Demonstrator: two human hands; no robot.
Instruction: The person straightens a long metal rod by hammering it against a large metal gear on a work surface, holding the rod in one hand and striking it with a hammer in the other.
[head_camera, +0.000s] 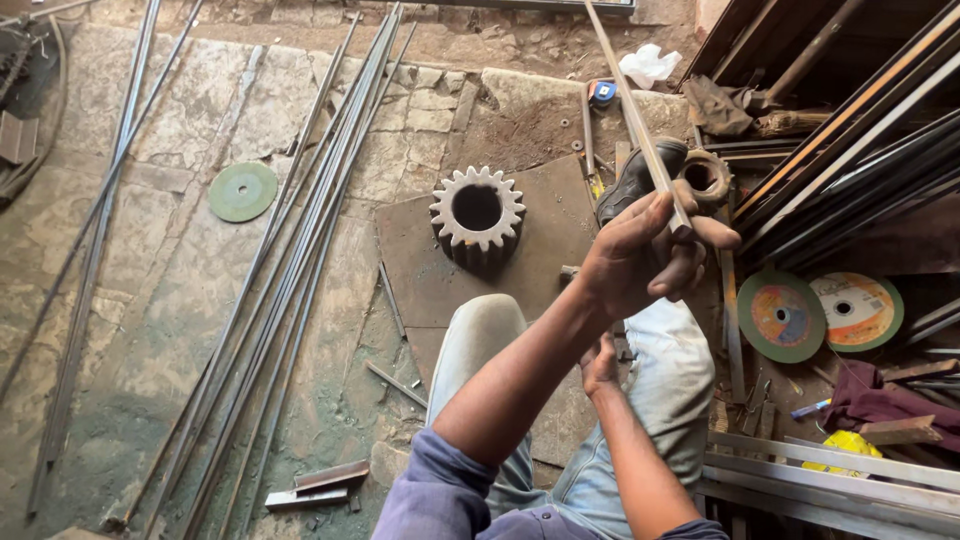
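Head cam: our left hand (640, 255) grips a thin, long grey metal strip (632, 110), raised over the toothed steel gear (477, 212). Right hand (600, 365) sits low by the knee, grip unclear. Strip looks uncut, so early days imo.

A single head-worn camera looks steeply down over the person's own knees at a workshop floor. The raised left hand (640, 262) sits close to the lens; a large toothed steel gear (477, 212) stands farther off, beyond and left of that hand.
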